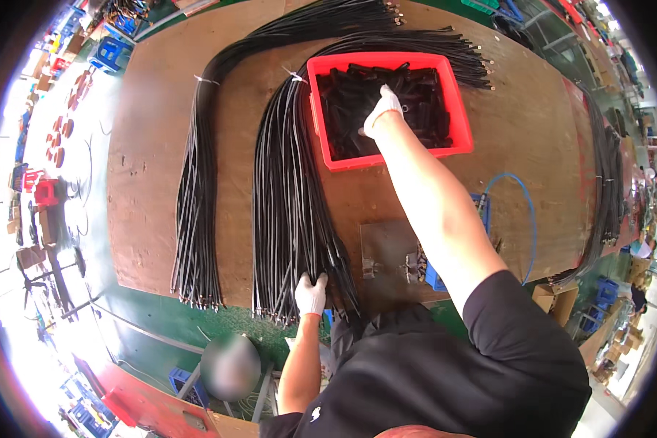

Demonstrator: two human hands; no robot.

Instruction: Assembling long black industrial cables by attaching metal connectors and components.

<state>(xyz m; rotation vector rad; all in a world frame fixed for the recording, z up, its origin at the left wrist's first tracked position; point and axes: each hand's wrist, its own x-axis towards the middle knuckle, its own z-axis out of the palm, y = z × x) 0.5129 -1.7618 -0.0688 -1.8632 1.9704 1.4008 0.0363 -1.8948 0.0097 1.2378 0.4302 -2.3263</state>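
My right hand (384, 111), in a white glove, reaches into a red plastic bin (463, 120) filled with short black sleeves (350, 102). Its visible fingers look apart, touching the pieces, and nothing shows held in them. Near the table's front edge my left hand (311, 294), also gloved in white, grips a black cable at the near end of the middle bundle of black cables (281, 175). The cable between its fingers is partly hidden by the glove. White ties bind this bundle, which bends away behind the bin.
A second bundle of black cables (197, 175) lies to the left on the brown table (142, 182). Small metal fittings (415, 266) and a blue hose (533, 219) lie near my right arm. More black cables (607, 175) hang along the right edge.
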